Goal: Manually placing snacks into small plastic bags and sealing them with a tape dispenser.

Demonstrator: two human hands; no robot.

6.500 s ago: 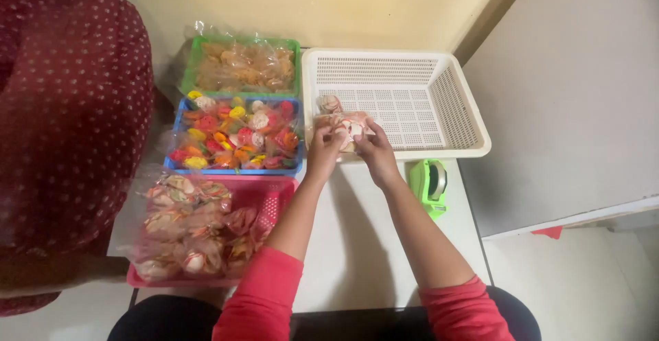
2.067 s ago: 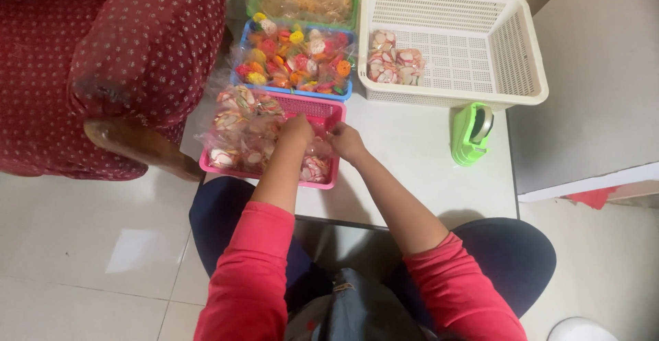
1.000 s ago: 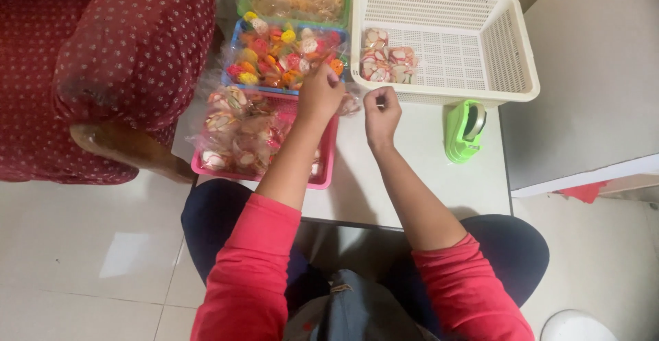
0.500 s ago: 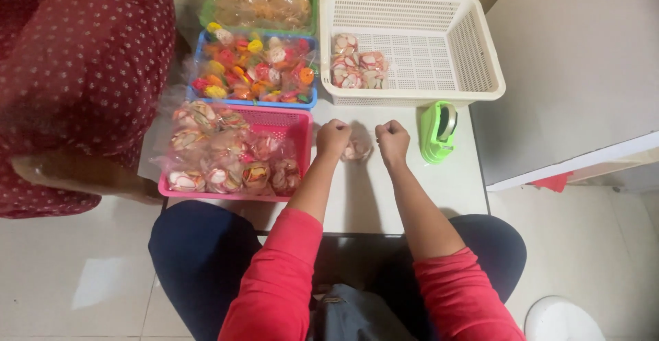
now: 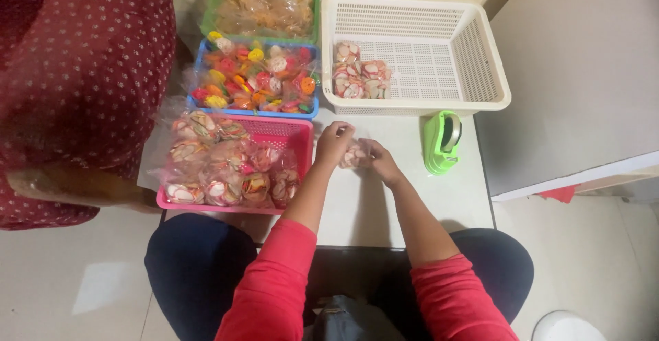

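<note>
My left hand (image 5: 333, 143) and my right hand (image 5: 382, 163) hold a small clear packet of pink-and-white sweets (image 5: 356, 155) between them, just above the white table (image 5: 384, 204). The pink basket (image 5: 274, 132) full of similar packets lies directly to the left of my left hand. Beyond my hands stands the white basket (image 5: 446, 53), with a few sweet packets (image 5: 358, 79) in its near left corner. A green tape dispenser (image 5: 441, 141) rests on the table to the right of my right hand.
A blue basket (image 5: 255, 73) of bright mixed sweets and a green basket (image 5: 261, 8) of brownish snacks stand behind the pink one. Another person in a dark red dotted garment (image 5: 75, 80) stands at the left. The table's right edge meets a grey surface (image 5: 583, 73).
My hands went from the white basket to the pink basket, took a packet, and now hold it over the table. The camera view has shifted slightly.
</note>
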